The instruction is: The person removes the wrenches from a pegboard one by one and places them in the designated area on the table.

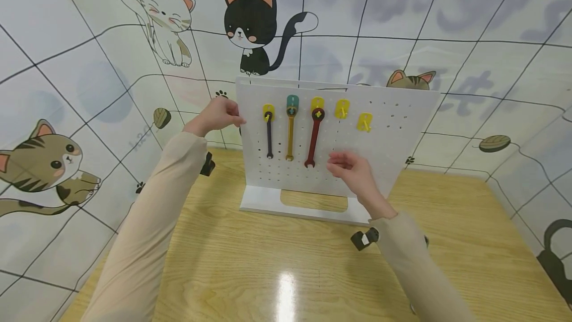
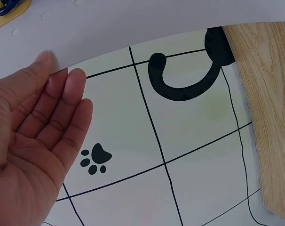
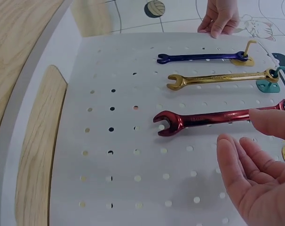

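A white pegboard (image 1: 286,178) stands upright on its base. My left hand (image 1: 219,114) pinches its left edge, thumb in front and fingers behind; in the left wrist view the hand (image 2: 43,127) shows palm up at that edge. From hooks hang a small dark blue wrench (image 3: 199,57), a gold wrench (image 3: 217,79) and a larger red wrench (image 3: 213,117). My right hand (image 1: 353,170) is in front of the board, just right of the red wrench's lower end. Its fingers are loosely bent with nothing between them, and in the right wrist view the hand (image 3: 260,174) overlaps the red handle.
Two yellow hooks, an upper one (image 1: 342,109) and a lower one (image 1: 364,122), hold nothing to the right of the wrenches. The board's base (image 1: 263,202) sits on a wooden table (image 1: 232,262). Behind it hangs a cat-print sheet (image 1: 348,24).
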`<state>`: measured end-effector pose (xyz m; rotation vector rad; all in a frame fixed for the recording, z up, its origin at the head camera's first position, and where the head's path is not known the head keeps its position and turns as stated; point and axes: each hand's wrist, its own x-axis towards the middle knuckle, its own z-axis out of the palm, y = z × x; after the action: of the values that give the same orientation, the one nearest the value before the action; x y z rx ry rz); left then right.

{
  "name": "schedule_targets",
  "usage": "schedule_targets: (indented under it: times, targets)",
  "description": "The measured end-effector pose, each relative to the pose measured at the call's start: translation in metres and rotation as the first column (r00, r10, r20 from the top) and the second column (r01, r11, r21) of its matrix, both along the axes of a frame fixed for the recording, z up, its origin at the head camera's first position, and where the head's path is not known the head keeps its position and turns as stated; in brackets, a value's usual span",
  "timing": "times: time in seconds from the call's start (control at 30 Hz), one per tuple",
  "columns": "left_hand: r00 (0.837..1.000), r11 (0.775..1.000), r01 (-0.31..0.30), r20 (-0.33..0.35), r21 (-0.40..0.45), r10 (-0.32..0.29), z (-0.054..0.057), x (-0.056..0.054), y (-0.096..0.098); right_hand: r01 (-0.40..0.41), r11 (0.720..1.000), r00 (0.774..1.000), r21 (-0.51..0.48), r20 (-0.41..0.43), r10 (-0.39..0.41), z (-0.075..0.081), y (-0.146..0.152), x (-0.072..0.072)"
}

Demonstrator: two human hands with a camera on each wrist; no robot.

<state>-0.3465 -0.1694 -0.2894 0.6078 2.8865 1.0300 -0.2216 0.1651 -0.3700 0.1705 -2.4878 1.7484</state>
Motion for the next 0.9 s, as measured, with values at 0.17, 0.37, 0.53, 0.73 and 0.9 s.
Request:
schedule_targets:
  times: [0.17, 0.37, 0.53, 0.73, 0.9]
  targets:
    - [1.0, 1.0, -0.001, 0.002, 0.001, 0.001, 0.001, 0.001, 0.001, 0.016, 1.0, 1.0, -0.023, -0.018, -0.017, 0.005, -0.011, -0.011]
    - [1.0, 1.0, 0.0, -0.002, -0.004, 0.0, 0.001, 0.001, 0.002, 0.038, 0.998, 0.997, -0.049, -0.062, -0.041, 0.007, -0.022, -0.021]
    - [1.0, 1.0, -0.01, 0.01, -0.007, 0.01, 0.001, 0.0, 0.001, 0.041, 0.997, 0.997, -0.067, -0.056, -0.044, 0.008, -0.028, -0.027]
    - [1.0, 1.0, -0.005, 0.016, -0.008, 0.005, 0.001, 0.0, 0.001, 0.054, 0.996, 0.998, -0.077, -0.038, -0.057, 0.009, -0.035, -0.033]
    - [1.0, 1.0, -0.007, 0.009, -0.01, 0.007, 0.0, 0.0, 0.001, 0.058, 0.995, 0.998, -0.075, 0.008, -0.058, 0.007, -0.038, -0.038]
